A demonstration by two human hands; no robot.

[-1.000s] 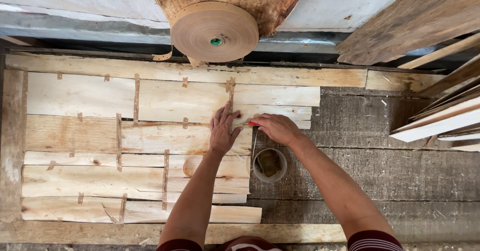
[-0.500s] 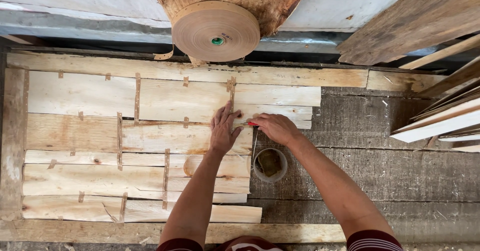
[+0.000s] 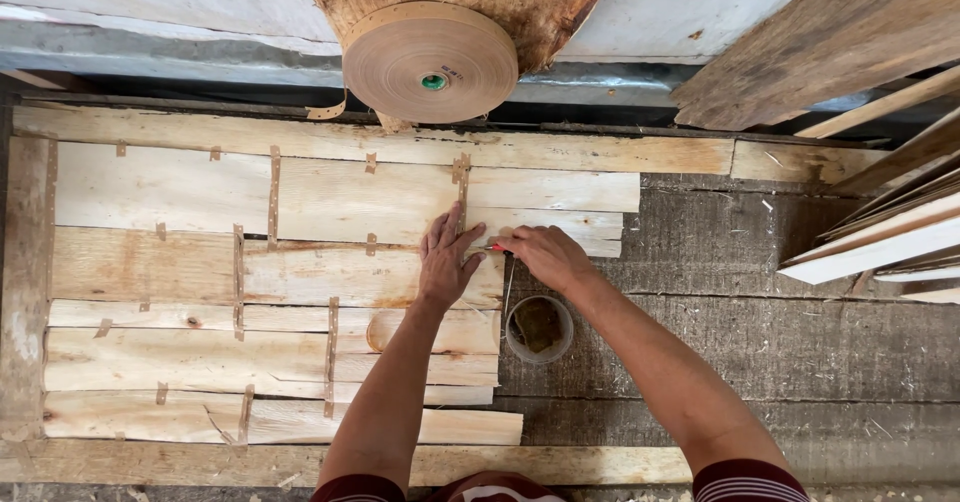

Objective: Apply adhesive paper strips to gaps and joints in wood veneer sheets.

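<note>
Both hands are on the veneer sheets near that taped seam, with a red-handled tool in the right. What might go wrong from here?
1. The left hand lies flat right beside the red-handled tool in the right hand; a slip might catch a finger.
2. The small round pot stands just under the right forearm and might get knocked over.
3. The veneer sheets are thin, with split edges; pressing hard may crack one.
</note>
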